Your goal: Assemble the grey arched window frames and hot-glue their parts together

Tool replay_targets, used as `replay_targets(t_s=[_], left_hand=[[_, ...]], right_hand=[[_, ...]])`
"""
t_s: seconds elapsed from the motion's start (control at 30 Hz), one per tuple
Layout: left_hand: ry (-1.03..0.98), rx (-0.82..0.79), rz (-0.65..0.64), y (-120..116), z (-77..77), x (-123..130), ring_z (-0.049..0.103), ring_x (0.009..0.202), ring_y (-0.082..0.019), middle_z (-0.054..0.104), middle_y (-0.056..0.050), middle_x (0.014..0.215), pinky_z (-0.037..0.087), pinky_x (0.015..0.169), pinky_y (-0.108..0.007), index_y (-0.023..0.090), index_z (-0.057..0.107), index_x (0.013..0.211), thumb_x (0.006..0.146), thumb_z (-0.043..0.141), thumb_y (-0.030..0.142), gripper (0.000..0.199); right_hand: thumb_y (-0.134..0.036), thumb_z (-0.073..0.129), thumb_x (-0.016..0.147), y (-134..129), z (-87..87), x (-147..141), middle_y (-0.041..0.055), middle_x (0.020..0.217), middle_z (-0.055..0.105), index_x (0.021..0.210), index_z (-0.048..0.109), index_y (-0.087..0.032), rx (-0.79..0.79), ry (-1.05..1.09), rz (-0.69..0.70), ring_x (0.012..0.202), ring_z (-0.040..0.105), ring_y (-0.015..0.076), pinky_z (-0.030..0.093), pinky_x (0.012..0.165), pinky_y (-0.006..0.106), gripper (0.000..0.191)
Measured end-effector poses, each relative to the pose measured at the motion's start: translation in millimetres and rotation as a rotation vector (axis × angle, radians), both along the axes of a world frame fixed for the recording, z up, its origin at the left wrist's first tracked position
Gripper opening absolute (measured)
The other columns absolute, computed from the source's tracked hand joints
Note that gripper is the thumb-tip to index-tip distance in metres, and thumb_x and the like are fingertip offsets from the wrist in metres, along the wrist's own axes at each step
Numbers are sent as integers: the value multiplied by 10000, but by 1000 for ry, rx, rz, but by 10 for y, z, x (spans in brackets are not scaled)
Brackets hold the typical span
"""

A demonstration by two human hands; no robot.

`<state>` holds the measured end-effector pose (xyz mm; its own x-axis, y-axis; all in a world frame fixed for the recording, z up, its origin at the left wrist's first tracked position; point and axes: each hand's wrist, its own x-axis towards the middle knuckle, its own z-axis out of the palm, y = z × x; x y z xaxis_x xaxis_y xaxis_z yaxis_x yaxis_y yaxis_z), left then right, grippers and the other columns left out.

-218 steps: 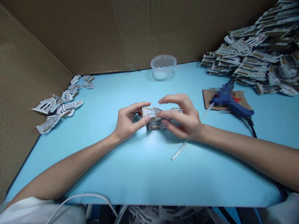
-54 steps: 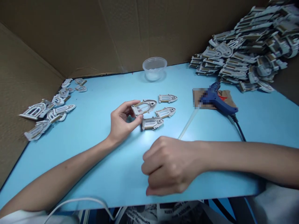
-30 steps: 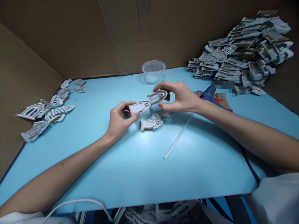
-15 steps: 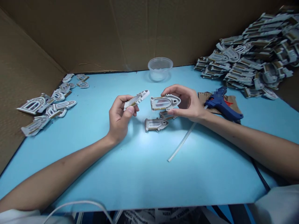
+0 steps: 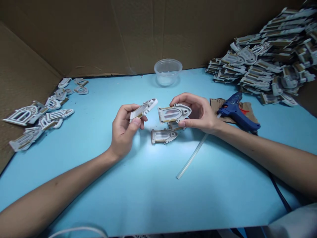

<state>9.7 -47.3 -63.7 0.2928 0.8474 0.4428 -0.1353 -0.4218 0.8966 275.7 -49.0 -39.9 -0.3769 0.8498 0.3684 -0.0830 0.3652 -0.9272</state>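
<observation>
My left hand [image 5: 126,130] grips a small white arched window-frame piece [image 5: 143,109] between thumb and fingers, tilted with its pointed end up to the right. In my right hand [image 5: 195,110] is a similar arched window-frame piece [image 5: 174,113], held by its edges with the broad face toward me and the point to the right. A gap separates the two held pieces. Below them on the blue table, another arched piece [image 5: 163,136] lies flat. One more piece [image 5: 174,125] is partly covered by my right hand and the piece in it.
A blue glue gun [image 5: 237,112] rests on a cardboard scrap [image 5: 215,104] at right, a clear glue stick [image 5: 190,160] reaching from its rear. A tall pile of pieces [image 5: 262,66] stands back right. Loose pieces [image 5: 42,115] lie left. A clear plastic tub [image 5: 168,71] sits near the cardboard wall [image 5: 99,36].
The view has shifted slightly, so the table items sit a little differently in the frame. Both hands keep hold of their pieces; the left one's piece has turned a little.
</observation>
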Motion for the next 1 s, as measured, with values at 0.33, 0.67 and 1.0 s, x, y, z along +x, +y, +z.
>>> replay_targets(t_s=[0.33, 0.67, 1.0], left_hand=[[295, 183, 124, 93, 83, -39, 643, 954, -186, 675, -80, 1106, 526, 802, -329, 207, 651, 1209, 963, 689, 335, 280], [672, 232, 83, 193, 144, -104, 628, 964, -214, 672, -76, 1059, 522, 803, -354, 203, 745, 1060, 867, 739, 300, 216], [714, 252, 80, 198, 97, -123, 628, 960, -224, 633, -71, 1046, 543, 878, -381, 235, 785, 1114, 804, 770, 250, 311]], right_hand=[[-177, 739, 629, 169, -171, 56, 55, 948, 724, 995, 697, -148, -85, -355, -450, 833, 636, 223, 472, 756, 348, 370], [-285, 674, 828, 227, -322, 141, 132, 1100, 706, 1216, 756, -174, 88, -723, -586, 1058, 605, 342, 436, 951, 511, 412], [-170, 626, 773, 77, -124, 98, 78, 846, 625, 849, 704, -226, 333, -539, -491, 847, 594, 264, 477, 802, 432, 123]])
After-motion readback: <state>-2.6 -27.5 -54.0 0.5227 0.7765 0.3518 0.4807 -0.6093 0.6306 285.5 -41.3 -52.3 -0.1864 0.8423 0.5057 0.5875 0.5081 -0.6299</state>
